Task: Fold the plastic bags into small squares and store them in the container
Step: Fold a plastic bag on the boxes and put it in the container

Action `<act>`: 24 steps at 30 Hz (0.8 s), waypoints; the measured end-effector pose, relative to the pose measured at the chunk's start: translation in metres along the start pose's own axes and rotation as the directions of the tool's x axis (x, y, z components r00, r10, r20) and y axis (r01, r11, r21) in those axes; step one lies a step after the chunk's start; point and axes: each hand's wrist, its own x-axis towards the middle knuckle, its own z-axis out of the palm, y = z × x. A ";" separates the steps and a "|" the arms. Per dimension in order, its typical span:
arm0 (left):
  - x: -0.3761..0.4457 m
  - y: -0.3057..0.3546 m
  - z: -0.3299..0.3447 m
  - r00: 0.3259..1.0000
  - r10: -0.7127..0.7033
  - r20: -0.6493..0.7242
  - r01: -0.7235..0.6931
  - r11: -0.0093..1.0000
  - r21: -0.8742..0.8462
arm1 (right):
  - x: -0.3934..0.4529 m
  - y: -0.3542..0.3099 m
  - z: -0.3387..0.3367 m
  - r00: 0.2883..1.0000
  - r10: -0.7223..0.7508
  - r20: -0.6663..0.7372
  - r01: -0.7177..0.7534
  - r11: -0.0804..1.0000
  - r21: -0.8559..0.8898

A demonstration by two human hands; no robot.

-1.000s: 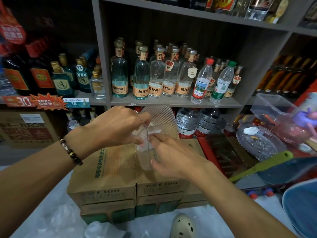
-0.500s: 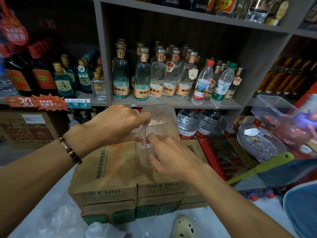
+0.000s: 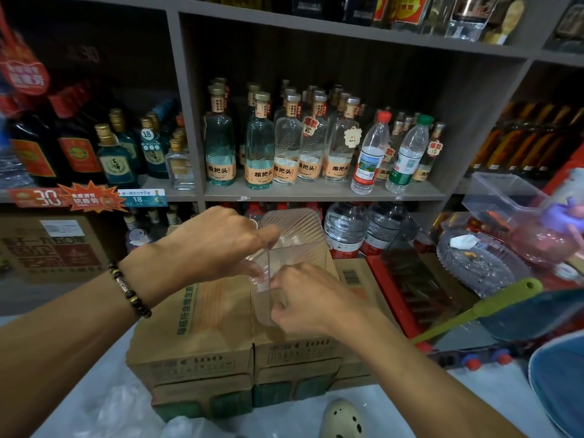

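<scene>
Two hands meet over a stack of brown cardboard cartons (image 3: 192, 330) in the single head view, and between them hangs a small, clear plastic bag (image 3: 268, 298), already folded down to a narrow upright panel. The left hand (image 3: 215, 245), with a dark beaded bracelet (image 3: 129, 290) at the wrist, pinches the bag's top edge between thumb and fingertips; the right hand (image 3: 303, 298) has its fingers curled round the bag's right side and lower part, gripping it. Compared with a second ago, the right hand has come up and curled in closer — then it lay lower with its fingers flatter on the film — and the visible panel looks shorter and tighter. That suggests another fold is being closed, so this bag is probably near its small square. Directly behind the bag stands a clear ribbed plastic container (image 3: 297, 229) on the cartons, which have served as a desk; whether anything lies inside it I cannot tell. It has kept its place, as have the grey shelves of bottles (image 3: 316, 191) beyond. Loose white plastic bags (image 3: 126, 409) lie on the pale floor in front of the cartons, untouched — so more folding likely remains after this one goes in.
</scene>
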 end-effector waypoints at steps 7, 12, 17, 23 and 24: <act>0.000 -0.001 0.015 0.979 0.066 -0.191 -0.070 0.997 -0.015 | -0.004 0.004 0.011 0.998 -0.054 -0.035 0.053 0.998 -0.026; 0.004 -0.005 0.022 0.959 0.130 -0.251 -0.126 0.992 0.030 | 0.005 0.003 0.008 0.992 0.000 0.126 0.020 0.987 -0.158; 0.008 -0.001 0.022 0.986 0.087 -0.144 -0.084 0.996 0.027 | 0.008 0.006 0.015 0.997 -0.062 0.042 0.072 0.955 -0.287; 0.007 -0.007 0.038 0.963 0.100 -0.249 -0.102 0.995 0.003 | 0.019 0.008 0.019 0.995 -0.025 0.094 0.060 0.917 -0.395; 0.007 -0.006 0.042 0.965 0.081 -0.251 -0.086 0.996 -0.011 | 0.020 0.009 0.019 0.994 -0.026 0.101 0.065 0.912 -0.406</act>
